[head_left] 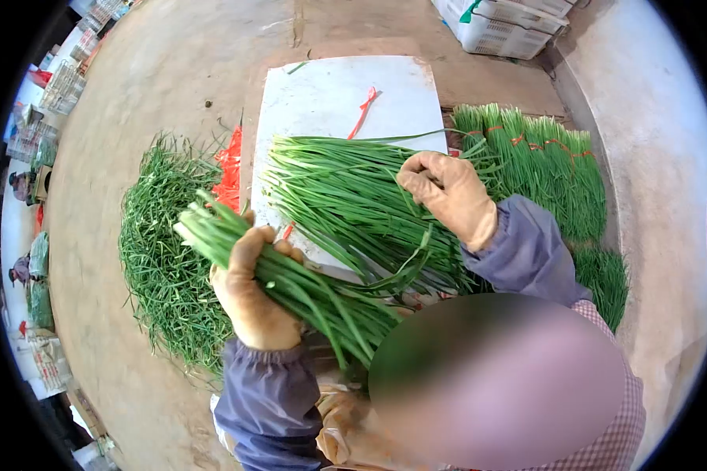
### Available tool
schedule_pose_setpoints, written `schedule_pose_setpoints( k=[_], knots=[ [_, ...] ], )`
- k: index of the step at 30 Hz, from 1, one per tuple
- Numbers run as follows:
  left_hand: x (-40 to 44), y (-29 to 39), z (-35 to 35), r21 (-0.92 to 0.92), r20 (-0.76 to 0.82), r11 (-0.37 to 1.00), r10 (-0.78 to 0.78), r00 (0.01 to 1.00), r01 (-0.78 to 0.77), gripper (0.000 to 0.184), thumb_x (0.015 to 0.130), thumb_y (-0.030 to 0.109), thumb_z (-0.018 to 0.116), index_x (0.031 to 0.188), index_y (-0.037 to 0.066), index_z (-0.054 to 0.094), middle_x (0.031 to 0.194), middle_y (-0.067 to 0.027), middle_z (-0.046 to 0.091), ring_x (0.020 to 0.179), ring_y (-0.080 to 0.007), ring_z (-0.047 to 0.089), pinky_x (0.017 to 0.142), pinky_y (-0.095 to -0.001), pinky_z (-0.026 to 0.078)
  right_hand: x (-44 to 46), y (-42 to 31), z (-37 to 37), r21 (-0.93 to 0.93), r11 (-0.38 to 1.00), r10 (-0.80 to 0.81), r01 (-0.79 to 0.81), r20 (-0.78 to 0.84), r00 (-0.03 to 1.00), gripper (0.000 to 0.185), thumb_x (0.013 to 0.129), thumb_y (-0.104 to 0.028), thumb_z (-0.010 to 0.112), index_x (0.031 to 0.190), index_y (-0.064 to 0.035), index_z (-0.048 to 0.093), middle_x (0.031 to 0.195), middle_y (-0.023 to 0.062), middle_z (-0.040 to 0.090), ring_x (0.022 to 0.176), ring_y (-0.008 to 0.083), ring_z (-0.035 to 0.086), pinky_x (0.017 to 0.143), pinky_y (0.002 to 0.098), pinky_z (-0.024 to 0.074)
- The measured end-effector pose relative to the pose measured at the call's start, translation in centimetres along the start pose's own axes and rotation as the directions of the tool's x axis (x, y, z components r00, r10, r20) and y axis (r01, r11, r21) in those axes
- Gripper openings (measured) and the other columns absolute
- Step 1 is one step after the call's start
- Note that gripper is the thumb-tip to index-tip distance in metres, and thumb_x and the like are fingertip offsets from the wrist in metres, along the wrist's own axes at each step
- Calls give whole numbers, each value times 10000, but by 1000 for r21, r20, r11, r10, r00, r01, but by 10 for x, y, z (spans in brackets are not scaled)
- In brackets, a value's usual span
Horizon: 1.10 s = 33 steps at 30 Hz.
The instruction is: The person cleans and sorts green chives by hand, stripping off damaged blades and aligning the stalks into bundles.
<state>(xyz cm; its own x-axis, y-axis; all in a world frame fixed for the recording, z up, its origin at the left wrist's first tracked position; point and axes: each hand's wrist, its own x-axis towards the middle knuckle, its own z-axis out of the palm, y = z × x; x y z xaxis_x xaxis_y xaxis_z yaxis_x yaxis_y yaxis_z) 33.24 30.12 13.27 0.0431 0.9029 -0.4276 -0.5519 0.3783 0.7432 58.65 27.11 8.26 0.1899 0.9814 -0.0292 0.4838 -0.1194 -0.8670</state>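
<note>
Gripping a thick bunch of long, thin green stalks with pale cut ends (314,302), the left hand (251,302) has its fingers and thumb clamped around it, nearer to the pale ends. This bunch is in the air, in front of the lower left edge of a flat white board (322,98); its pale ends point to the upper left and its leaves go down to the lower right. The right hand (452,196) is above the right part of a wide, loose pile of the same green stalks (346,177), which lies across the board with its pale ends to the left. The fingers of this hand are bent, with thumb and forefinger close together, but I cannot tell whether they pinch a leaf. On the board, beyond the pile, lies a narrow strip of red plastic (362,114). To the left of the board, on the brown floor (188,71), there is a tangled heap of green leaves (165,243), with crumpled bright red plastic (228,173) beside it. On the right, near the wall, green bundles tied with red bands (558,165) stand close together.
</note>
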Motion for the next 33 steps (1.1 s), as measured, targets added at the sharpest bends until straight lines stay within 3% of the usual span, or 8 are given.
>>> schedule_pose_setpoints(
  k=[2,9,20,27,29,30,32,33],
  knots=[
    [12,-13,2,-43,-3,999,2,1000,-2,349,861,89,642,1185,40,523,815,-45,626,655,-165,620,589,-304,542,15,-4,3,-393,920,26,7,79,997,308,905,-319,633,931,-12,627,733,147,644,684,273,635,636,347,494],
    [57,-16,25,156,173,983,-125,977,98,338,881,117,625,1193,23,534,864,-51,626,721,-160,621,640,-308,561,13,18,26,-140,982,-141,129,-77,987,166,881,-214,645,925,-54,639,768,146,649,702,319,639,657,371,505],
    [122,-57,17,248,-11,924,-296,955,289,159,844,97,655,988,40,622,808,-63,656,663,-187,627,649,-354,558,-36,6,72,344,879,-250,331,-258,933,113,858,-85,706,941,-26,657,777,95,678,676,184,660,616,274,519],
    [94,-33,10,130,353,984,-159,922,120,461,841,168,670,1225,10,472,838,-23,598,681,-133,584,648,-300,544,10,-11,12,695,636,92,334,-498,862,182,958,-195,581,948,-16,610,690,15,560,588,85,530,481,210,437],
    [58,-17,8,-55,504,990,-87,859,133,536,831,234,660,1284,42,446,795,18,495,640,-109,484,630,-297,437,35,-29,-5,800,493,281,343,-520,807,283,997,-256,491,1110,-9,573,788,58,613,659,133,574,608,286,508],
    [43,-12,3,-129,655,976,-50,754,177,514,846,212,650,1293,57,447,788,23,479,624,-99,460,614,-299,415,48,-37,6,734,503,79,456,-564,822,270,999,-191,468,1175,0,541,848,72,625,758,173,604,748,337,533],
    [19,-11,1,-237,817,954,96,568,181,545,870,155,643,1335,35,385,832,-23,522,596,-118,501,583,-300,427,37,-63,53,978,-208,-24,-11,6,1000,402,992,-247,509,1291,14,443,1291,178,523,1200,212,479,984,298,456],
    [10,-8,-5,-242,811,963,133,569,121,584,861,142,654,1351,26,358,858,-37,537,587,-128,520,570,-295,432,39,-63,97,992,-40,-81,-123,119,990,496,990,-307,512,1348,16,400,1306,163,527,1151,209,527,976,281,468]
  ],
)
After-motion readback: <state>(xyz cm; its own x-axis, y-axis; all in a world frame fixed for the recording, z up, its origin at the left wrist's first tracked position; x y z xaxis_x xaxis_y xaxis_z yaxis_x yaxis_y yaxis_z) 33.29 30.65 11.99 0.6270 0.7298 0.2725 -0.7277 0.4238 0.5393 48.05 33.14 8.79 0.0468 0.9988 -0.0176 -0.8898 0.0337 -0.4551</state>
